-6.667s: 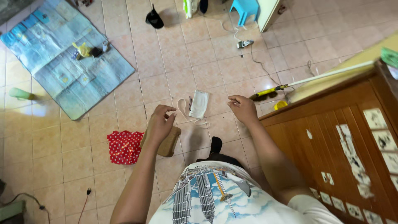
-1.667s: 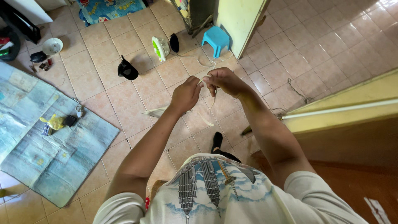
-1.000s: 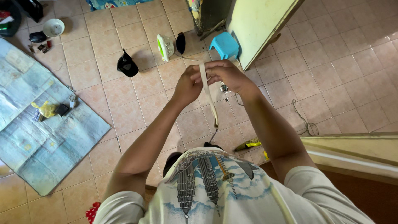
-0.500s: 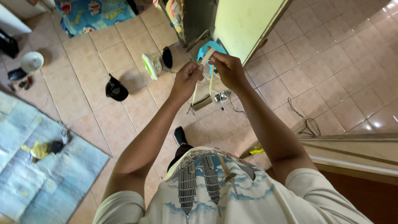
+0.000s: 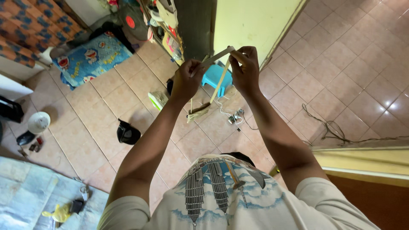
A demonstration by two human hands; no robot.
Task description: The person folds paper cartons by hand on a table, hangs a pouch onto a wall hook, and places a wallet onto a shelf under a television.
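Note:
Both my hands are raised in front of me and pinch a long, flat, cream-coloured strap. My left hand grips one part of the strap with closed fingers. My right hand holds the strap at its upper bend, a little higher and to the right. From that bend the strap hangs down between my hands to a frayed, bunched end. The tiled floor lies far below them.
A small blue plastic stool stands on the floor under my hands, with cables and a plug beside it. A black cap, a patterned mat, a cream door and a wooden counter edge surround me.
The view has swung up and away from the blue sheet on the floor. My hands have risen and drawn the strap out between them; it now bends over my right fingers.

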